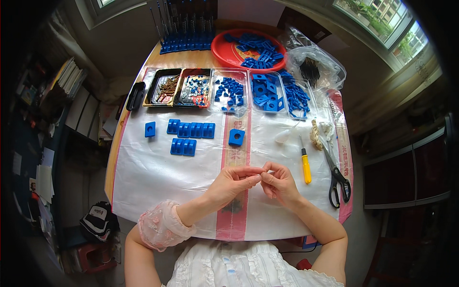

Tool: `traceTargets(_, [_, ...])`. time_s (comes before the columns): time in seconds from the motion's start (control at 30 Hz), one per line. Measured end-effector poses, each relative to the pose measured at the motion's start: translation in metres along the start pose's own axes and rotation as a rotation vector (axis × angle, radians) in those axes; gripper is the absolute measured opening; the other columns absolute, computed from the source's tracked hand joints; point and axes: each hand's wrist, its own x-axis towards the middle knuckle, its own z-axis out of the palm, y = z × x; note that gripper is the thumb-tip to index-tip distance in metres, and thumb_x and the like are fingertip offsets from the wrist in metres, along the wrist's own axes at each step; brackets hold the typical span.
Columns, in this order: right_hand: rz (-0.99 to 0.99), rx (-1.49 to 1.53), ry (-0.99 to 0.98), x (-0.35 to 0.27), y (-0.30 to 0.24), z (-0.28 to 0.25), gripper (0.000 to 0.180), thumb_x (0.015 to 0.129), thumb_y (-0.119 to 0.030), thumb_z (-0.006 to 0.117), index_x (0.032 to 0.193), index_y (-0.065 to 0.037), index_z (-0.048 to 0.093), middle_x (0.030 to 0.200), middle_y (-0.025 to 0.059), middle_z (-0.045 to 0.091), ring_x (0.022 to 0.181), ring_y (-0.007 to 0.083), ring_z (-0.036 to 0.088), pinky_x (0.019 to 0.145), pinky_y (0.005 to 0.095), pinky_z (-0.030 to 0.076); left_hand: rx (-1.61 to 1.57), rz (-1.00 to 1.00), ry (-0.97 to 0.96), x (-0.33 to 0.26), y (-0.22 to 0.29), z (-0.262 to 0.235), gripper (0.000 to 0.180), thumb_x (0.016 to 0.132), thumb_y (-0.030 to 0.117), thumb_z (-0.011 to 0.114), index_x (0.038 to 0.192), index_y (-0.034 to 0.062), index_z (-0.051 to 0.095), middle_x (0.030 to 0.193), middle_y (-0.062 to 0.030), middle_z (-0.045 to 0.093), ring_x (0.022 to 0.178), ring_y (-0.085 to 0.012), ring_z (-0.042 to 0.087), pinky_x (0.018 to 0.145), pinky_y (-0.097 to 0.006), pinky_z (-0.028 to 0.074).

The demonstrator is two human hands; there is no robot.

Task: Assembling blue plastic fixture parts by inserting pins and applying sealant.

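White plastic sheeting (158, 177) covers the wooden table. Above it, the left hand (233, 184) and right hand (278, 183) meet, fingertips pinched together on a small part (262, 172), too tiny and too covered to identify. It is probably light, easily dropped, and best held by fingertip pinch. A blue block (236, 137) lies just beyond the fingers.

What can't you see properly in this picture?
Head view only:
- Whatever the left hand and right hand pinch: too small, hidden by the fingers.
- A dark patch on the plastic sheet: covered by the left wrist.
- The middle tray: tiny mixed parts, too small to tell.
- The clear bag: dark thin pieces blurred by crinkled plastic.
- The scissors: upper blades hidden among pale cord.
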Motion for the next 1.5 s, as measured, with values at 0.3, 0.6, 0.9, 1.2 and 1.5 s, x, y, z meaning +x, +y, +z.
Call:
traceTargets(0.3, [-0.075, -0.101, -0.005, 0.002, 0.008, -0.001, 0.012, 0.097, -0.014, 0.061, 0.09, -0.005, 0.057, 0.066, 0.0014, 0.059, 0.054, 0.006, 0.055, 0.046, 0.0194, 0.036, -0.118, -0.042, 0.025, -0.002, -0.003, -0.003, 0.024, 0.092, 0.008, 0.065, 0.115, -0.0004, 0.067, 0.1, -0.0051, 0.069, 0.088, -0.0079, 0.062, 0.077, -0.02, 0.051])
traceTargets(0.6, [-0.166, -0.274, 0.041, 0.0, 0.01, 0.003, 0.011, 0.095, -0.01, 0.062, 0.09, -0.001, 0.059, 0.071, 0.0023, 0.061, 0.06, 0.007, 0.057, 0.051, 0.02, 0.042, -0.098, -0.051, 0.027, -0.001, -0.005, -0.007, 0.024, 0.092, 0.011, 0.067, 0.113, -0.0004, 0.069, 0.095, -0.0011, 0.067, 0.083, -0.0047, 0.055, 0.073, -0.02, 0.046])
traceTargets(0.9, [-0.074, -0.173, 0.076, -0.001, 0.009, 0.001, 0.013, 0.096, -0.014, 0.061, 0.087, -0.005, 0.058, 0.066, 0.0009, 0.06, 0.057, 0.0057, 0.055, 0.048, 0.0197, 0.037, -0.066, -0.036, 0.002, -0.001, -0.005, -0.005, 0.026, 0.093, 0.007, 0.064, 0.118, -0.0019, 0.065, 0.102, -0.0049, 0.068, 0.087, -0.0056, 0.061, 0.076, -0.018, 0.05])
traceTargets(1.2, [-0.077, -0.107, 0.054, 0.001, 0.012, 0.001, 0.014, 0.096, -0.016, 0.061, 0.088, -0.005, 0.058, 0.065, 0.0007, 0.059, 0.056, 0.0051, 0.053, 0.047, 0.0188, 0.035, -0.046, -0.035, 0.022, -0.002, -0.001, 0.0, 0.029, 0.093, 0.01, 0.065, 0.119, -0.0015, 0.065, 0.098, -0.0045, 0.069, 0.085, -0.006, 0.061, 0.073, -0.019, 0.048])
traceTargets(1.5, [-0.135, -0.214, 0.046, -0.002, 0.008, 0.006, 0.011, 0.096, -0.009, 0.06, 0.089, -0.002, 0.057, 0.068, 0.0016, 0.059, 0.058, 0.0058, 0.054, 0.05, 0.0202, 0.04, -0.082, -0.058, 0.025, 0.0, -0.007, -0.009, 0.021, 0.092, 0.006, 0.065, 0.111, -0.0024, 0.068, 0.102, -0.0071, 0.069, 0.091, -0.0095, 0.064, 0.08, -0.021, 0.053])
